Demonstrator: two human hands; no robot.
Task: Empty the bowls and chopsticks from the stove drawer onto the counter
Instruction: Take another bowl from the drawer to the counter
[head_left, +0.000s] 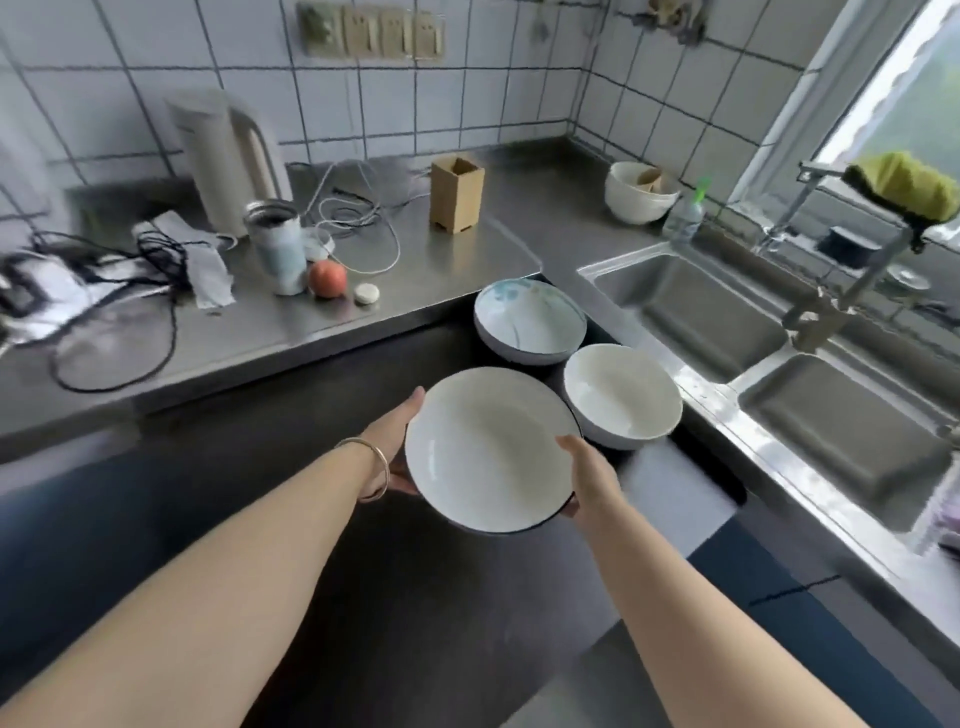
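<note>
I hold a large white bowl with a dark rim (488, 452) in both hands, tilted toward me, above the dark open drawer (691, 467). My left hand (397, 441) grips its left edge, and my right hand (584, 475) grips its right edge. Two more bowls sit behind it in the drawer: a white bowl with a blue pattern (530, 319) at the back and a plain white bowl (621, 395) to the right. No chopsticks are visible. The steel counter (291, 322) lies to the left.
On the counter stand a white kettle (228, 156), a steel-topped jar (275, 247), a peach (327, 279), tangled cables (119, 291) and a wooden holder (456, 193). A white bowl stack (640, 192) sits in the back corner. A double sink (769, 364) with a faucet (831, 291) is at right.
</note>
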